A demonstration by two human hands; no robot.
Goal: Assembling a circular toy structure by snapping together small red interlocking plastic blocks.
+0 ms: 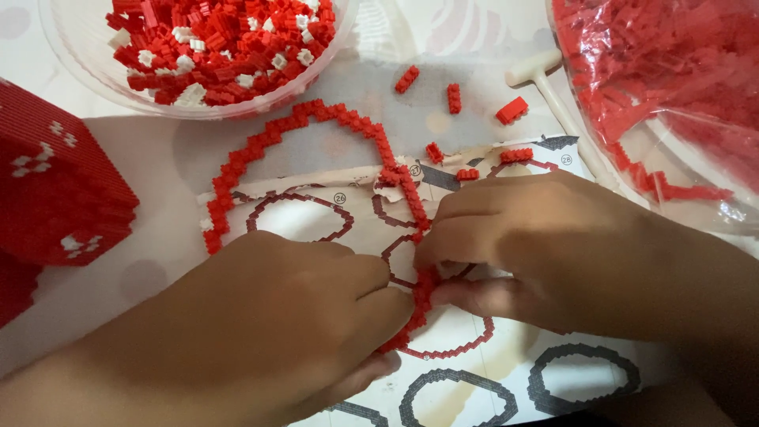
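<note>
— Brick ring (pixel 261 146), red and unfinished, is lying across the middle of the frame on the instruction sheet (pixel 482 372); who is holding it?

— Both hands are. The left hand (pixel 269 324), at lower left, is curling closed and pinching the ring's lower right stretch; the right hand (pixel 538 253), right of centre, is pinching the same stretch from the other side.

— And around them?

— A clear bowl (pixel 71 67) of red and white bricks is sitting at upper left, a plastic bag (pixel 672 87) of red bricks at upper right, a small white hammer (pixel 545 75) beside it, and loose red bricks (pixel 453 97) above the ring.

Home hobby table: bowl (pixel 79 75) of toy bricks, instruction sheet (pixel 506 372).
</note>
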